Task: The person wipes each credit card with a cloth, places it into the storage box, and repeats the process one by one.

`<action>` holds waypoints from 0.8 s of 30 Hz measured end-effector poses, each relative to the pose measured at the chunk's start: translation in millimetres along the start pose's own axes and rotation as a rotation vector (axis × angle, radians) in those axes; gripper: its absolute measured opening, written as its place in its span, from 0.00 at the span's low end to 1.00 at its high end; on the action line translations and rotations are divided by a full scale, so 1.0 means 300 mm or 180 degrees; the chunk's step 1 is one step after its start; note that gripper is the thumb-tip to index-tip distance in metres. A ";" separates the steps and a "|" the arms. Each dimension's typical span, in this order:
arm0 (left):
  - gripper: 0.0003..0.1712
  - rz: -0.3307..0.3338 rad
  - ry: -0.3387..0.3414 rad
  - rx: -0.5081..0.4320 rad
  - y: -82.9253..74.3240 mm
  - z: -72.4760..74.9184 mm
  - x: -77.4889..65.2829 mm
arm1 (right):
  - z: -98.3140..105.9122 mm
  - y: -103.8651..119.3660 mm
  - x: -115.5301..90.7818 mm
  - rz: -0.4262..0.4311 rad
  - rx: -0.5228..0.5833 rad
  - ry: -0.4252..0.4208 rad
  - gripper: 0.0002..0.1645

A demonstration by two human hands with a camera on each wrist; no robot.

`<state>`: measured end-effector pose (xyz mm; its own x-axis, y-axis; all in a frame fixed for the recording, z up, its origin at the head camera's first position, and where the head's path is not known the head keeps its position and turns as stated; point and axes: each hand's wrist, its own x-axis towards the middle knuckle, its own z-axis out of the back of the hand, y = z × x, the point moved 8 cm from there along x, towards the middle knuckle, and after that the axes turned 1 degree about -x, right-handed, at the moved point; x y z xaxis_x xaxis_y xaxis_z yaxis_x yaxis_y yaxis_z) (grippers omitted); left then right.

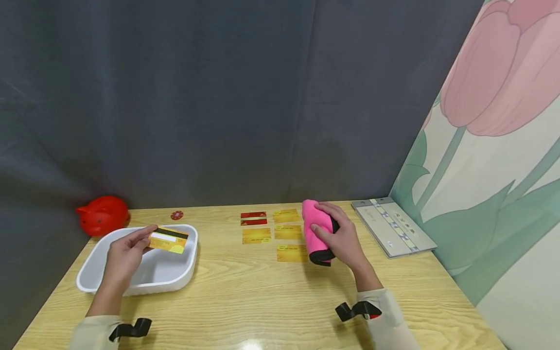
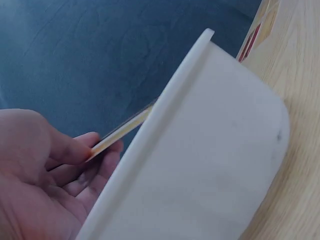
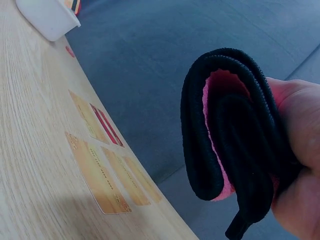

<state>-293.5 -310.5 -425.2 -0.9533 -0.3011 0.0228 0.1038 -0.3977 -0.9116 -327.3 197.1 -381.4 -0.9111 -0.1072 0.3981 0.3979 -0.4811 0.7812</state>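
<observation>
Between thumb and fingers my left hand (image 1: pixel 125 253) pinches a gold bank card (image 1: pixel 168 239), its dark stripe side showing. The card is held over the white plastic basin (image 1: pixel 191 272); in the left wrist view the basin wall (image 2: pixel 200 150) hides part of it. My right hand (image 1: pixel 343 238) grips a folded pink cloth (image 1: pixel 314 221) with black edging, raised above the table. Its folded black edges (image 3: pixel 195 140) face the right wrist camera. Left of the cloth, several gold cards (image 1: pixel 256 236) and two red card strips (image 1: pixel 253 215) lie flat on the wood.
A red piggy bank (image 1: pixel 102 216) stands behind the basin at the left. Near the back edge lies a red poker chip (image 1: pixel 177 215). A grey book or folder (image 1: pixel 391 226) rests at the right against the flowered wall (image 1: pixel 490 146). A dark curtain (image 1: pixel 218 107) hangs behind the table.
</observation>
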 end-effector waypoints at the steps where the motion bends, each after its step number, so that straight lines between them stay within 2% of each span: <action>1: 0.24 0.0001 0.0048 0.0047 0.003 -0.003 0.003 | -0.002 0.000 0.000 0.0002 -0.0002 0.0005 0.32; 8: 0.23 -0.0200 0.0306 0.0328 0.007 -0.021 0.024 | -0.009 0.003 -0.002 0.0030 -0.0054 -0.0027 0.32; 13: 0.22 -0.0292 0.0580 0.0444 0.011 -0.035 0.032 | -0.006 0.005 -0.002 0.0044 -0.0054 -0.0052 0.33; 16: 0.21 -0.0354 0.0589 0.0665 0.010 -0.034 0.035 | -0.005 0.005 -0.001 0.0058 -0.0059 -0.0070 0.32; 19: 0.20 -0.0426 0.0508 0.0881 0.007 -0.029 0.037 | -0.008 0.007 0.001 0.0079 -0.0070 -0.0064 0.32; 24: 0.18 -0.0514 0.0510 0.1023 0.006 -0.031 0.043 | -0.018 0.004 0.002 0.0050 -0.0044 -0.0033 0.32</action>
<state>-308.3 -307.1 -430.2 -0.9942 -0.0834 0.0679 0.0081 -0.6876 -0.7260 -328.0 191.8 -382.6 -0.9035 -0.1058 0.4153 0.4106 -0.4914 0.7681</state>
